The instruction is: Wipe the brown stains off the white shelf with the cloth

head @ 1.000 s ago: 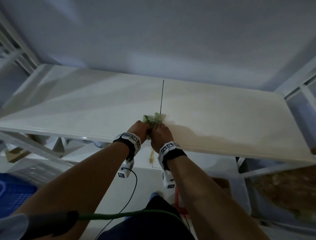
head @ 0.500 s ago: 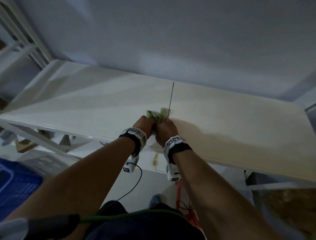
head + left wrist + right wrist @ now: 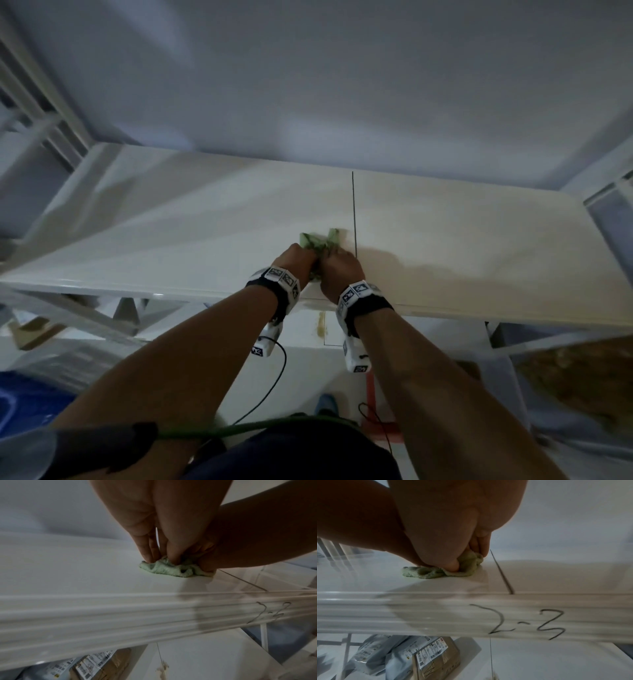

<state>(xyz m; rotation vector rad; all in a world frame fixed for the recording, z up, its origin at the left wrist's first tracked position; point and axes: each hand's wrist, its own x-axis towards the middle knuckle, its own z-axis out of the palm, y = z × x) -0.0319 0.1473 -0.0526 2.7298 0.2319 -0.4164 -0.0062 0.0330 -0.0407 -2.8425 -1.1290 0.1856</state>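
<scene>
A crumpled green cloth [image 3: 318, 241] [image 3: 169, 569] [image 3: 428, 573] lies on the white shelf [image 3: 171, 233], just left of a thin dark seam [image 3: 354, 212]. My left hand [image 3: 296, 258] and right hand [image 3: 339, 270] sit side by side on it near the shelf's front edge. The left fingers [image 3: 149, 553] dig down into the cloth's left part. On the right part, the right thumb [image 3: 453, 565] and fingers pinch a fold. The shelf surface around the cloth shows no clear stain. A brown streak [image 3: 321, 323] [image 3: 163, 669] marks the lower shelf below.
The shelf's front edge carries the handwritten mark "2-3" [image 3: 522, 622]. Parcels [image 3: 436, 655] lie on the lower shelf. White frame posts [image 3: 41, 102] stand at the left and a wall rises behind. A blue crate [image 3: 20, 401] is at the lower left and a green cable [image 3: 257, 425] crosses in front of me.
Both hands have kept hold of the cloth. The cloth has slid slightly left, from over the seam to just beside it. The head view has shifted.
</scene>
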